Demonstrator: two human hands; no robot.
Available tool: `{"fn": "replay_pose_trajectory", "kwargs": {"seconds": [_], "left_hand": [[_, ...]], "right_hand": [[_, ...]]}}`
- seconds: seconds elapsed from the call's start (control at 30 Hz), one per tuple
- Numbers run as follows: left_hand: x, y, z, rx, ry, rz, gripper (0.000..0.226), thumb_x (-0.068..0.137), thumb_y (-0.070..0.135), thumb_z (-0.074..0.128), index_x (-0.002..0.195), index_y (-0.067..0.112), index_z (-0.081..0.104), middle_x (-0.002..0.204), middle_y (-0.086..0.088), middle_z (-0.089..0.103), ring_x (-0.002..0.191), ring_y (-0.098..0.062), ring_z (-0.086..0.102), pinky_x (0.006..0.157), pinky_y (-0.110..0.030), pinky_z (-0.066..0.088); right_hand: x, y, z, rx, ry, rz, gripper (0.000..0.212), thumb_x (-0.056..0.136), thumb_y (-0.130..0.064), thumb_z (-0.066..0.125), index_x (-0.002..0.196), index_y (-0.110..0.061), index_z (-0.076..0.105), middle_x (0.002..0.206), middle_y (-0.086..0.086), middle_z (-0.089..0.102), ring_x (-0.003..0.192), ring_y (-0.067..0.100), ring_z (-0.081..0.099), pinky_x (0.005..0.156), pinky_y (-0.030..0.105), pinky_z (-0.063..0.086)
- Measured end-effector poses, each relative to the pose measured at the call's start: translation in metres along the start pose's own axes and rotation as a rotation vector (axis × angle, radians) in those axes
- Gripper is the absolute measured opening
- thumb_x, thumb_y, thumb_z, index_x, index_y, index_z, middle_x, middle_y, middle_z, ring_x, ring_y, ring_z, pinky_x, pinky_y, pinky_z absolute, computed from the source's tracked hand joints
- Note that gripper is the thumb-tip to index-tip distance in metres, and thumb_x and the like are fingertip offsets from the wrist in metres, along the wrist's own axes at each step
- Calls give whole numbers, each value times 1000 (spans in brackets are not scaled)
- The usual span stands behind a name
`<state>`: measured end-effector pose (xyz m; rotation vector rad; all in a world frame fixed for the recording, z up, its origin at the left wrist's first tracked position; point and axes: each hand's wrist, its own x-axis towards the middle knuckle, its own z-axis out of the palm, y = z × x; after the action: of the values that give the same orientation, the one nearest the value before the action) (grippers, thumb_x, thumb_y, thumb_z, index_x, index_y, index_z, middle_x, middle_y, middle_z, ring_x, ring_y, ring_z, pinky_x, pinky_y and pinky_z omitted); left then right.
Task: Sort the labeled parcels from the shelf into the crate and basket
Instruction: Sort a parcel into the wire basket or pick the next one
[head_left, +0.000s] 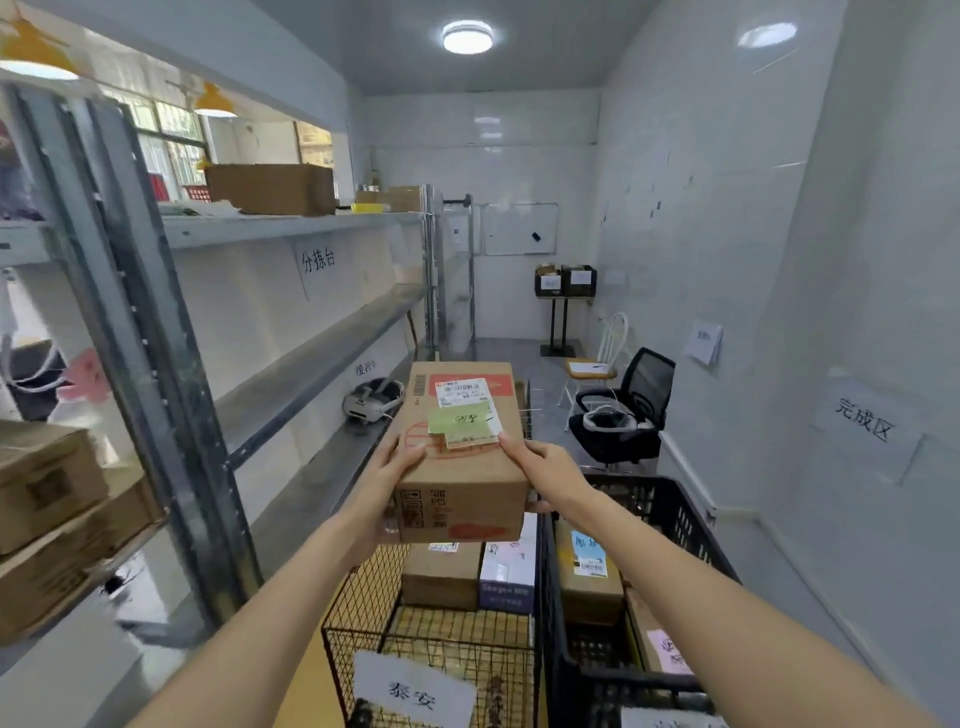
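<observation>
Holding a cardboard parcel above the wire basket and black crate — left hand and right hand clamped on its sides, green label upward, likely for reading.

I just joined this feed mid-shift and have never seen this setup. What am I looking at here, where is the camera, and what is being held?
There is no machine: a person works with two bare hands, and the single wide-angle camera sits on their head, looking forward and down. The left hand and right hand grip a cardboard parcel with a green note on top, held in the air. Below it stand a wire basket and, to its right, a black crate, each already holding parcels. On the left runs the metal shelf with more boxes and a white headset. An office chair stands beyond.
</observation>
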<state>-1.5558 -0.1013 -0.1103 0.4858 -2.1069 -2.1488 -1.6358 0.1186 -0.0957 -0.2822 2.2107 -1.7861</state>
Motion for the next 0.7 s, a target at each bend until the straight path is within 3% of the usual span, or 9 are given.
{"fn": "replay_pose_trajectory", "kwargs": {"seconds": [0.07, 0.2, 0.27, 0.37, 0.5, 0.6, 0.7], "left_hand": [[25, -15, 2, -7, 12, -14, 48, 87, 59, 66, 130, 64, 45, 122, -4, 63, 111, -31, 60, 83, -56, 57], [68, -52, -2, 45, 10, -93, 55, 85, 60, 66, 136, 60, 45, 127, -3, 61, 114, -31, 58, 89, -56, 54], [89, -70, -2, 52, 8, -138, 49, 89, 55, 65, 134, 57, 48, 124, -3, 62, 109, -29, 59, 83, -49, 54], [118, -108, -5, 71, -23, -205, 44, 92, 51, 62, 132, 58, 43, 118, -1, 61, 105, -29, 59, 91, -51, 53], [149, -175, -15, 110, -81, -333, 62, 89, 53, 65, 145, 51, 38, 120, -5, 62, 104, -31, 61, 82, -45, 55], [160, -222, -20, 153, -148, -410, 89, 73, 65, 74, 151, 47, 35, 124, -4, 63, 109, -29, 63, 91, -47, 53], [170, -249, -23, 146, -200, -461, 81, 71, 64, 76, 143, 57, 38, 135, -1, 57, 115, -26, 59, 103, -52, 47]], "right_hand": [[28, 18, -3, -33, -22, 24, 86, 71, -78, 69, 136, -23, 59, 118, -4, 71, 105, 18, 69, 83, 45, 62], [77, 67, -2, -128, -67, 76, 111, 55, -90, 67, 146, -30, 46, 132, -9, 62, 114, 16, 64, 89, 44, 60], [89, 87, 1, -198, -88, 113, 103, 62, -86, 64, 148, -31, 44, 136, -9, 58, 115, 15, 61, 92, 42, 57], [105, 119, 9, -317, -51, 168, 92, 78, -80, 57, 152, -28, 40, 145, -5, 53, 126, 17, 54, 106, 39, 46], [120, 174, 22, -555, -15, 171, 61, 99, -56, 49, 148, -20, 45, 149, 1, 49, 137, 25, 46, 112, 38, 39], [126, 219, 27, -767, -10, 226, 69, 103, -56, 40, 157, -15, 29, 165, 5, 26, 151, 24, 24, 120, 40, 26], [131, 255, 32, -875, 18, 216, 74, 104, -58, 35, 161, -14, 16, 170, 4, 4, 156, 21, 6, 124, 35, 13]]}}
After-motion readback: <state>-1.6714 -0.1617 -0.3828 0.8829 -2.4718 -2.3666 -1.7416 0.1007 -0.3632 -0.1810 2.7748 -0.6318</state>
